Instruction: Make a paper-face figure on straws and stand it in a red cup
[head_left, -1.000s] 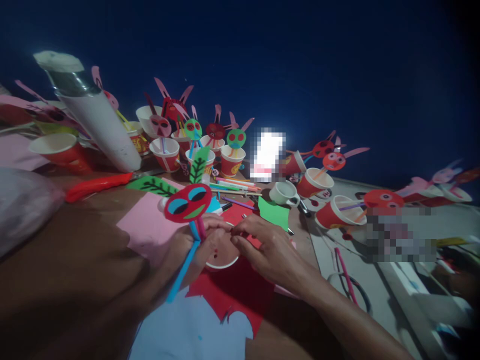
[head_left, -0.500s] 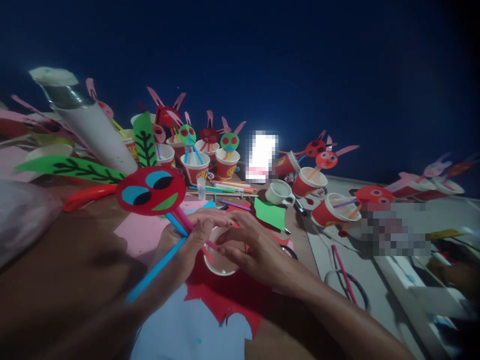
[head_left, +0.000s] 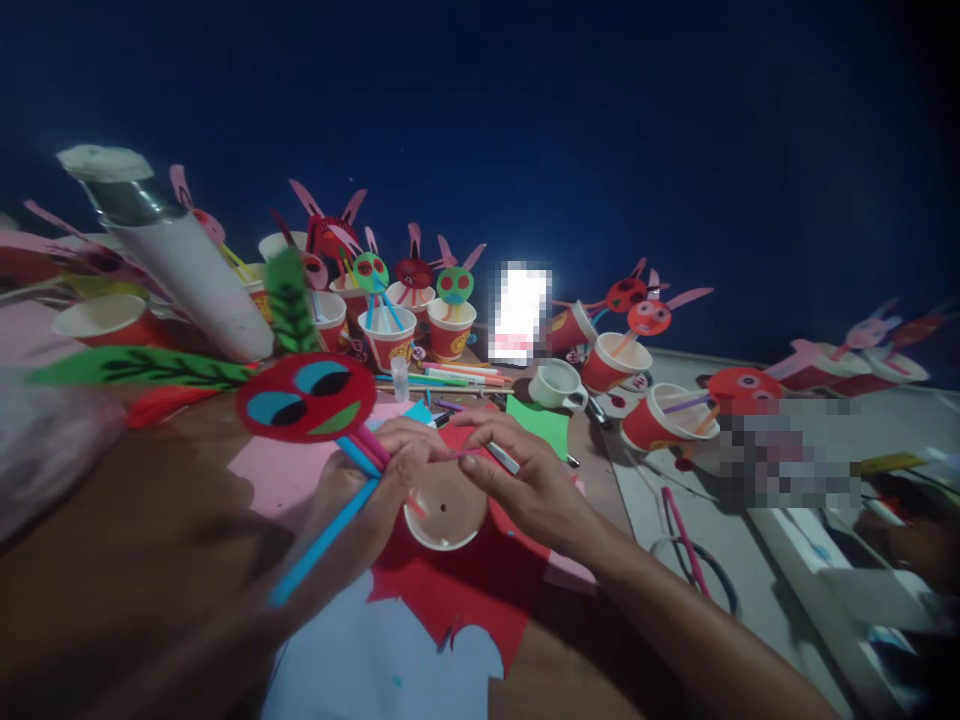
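Observation:
My left hand (head_left: 367,490) is closed round a paper-face puppet (head_left: 307,398) on straws. The puppet has a red oval face, blue eyes and green leaf-like ears; a blue straw (head_left: 324,540) and a magenta straw (head_left: 370,446) run down from it. The fingers of my right hand (head_left: 525,480) pinch a thin pink end that stretches across from the left hand, seemingly the magenta straw. A short white stick (head_left: 502,457) shows among the right fingers. Below both hands is a paper cup (head_left: 445,545), its inside facing me, with a small dark hole in its bottom.
Red paper (head_left: 450,590) and white paper (head_left: 375,660) lie under the cup. Several cups with paper faces stand behind, around a bright phone-like screen (head_left: 520,310). A white mug (head_left: 557,384), green paper (head_left: 538,425) and a tilted bottle (head_left: 187,270) are nearby. Another person's hand shows at right.
My right hand has drawn up and slightly right, out from over the cup, uncovering the hole in its bottom. The white stick now shows in it. The puppet has shifted slightly down.

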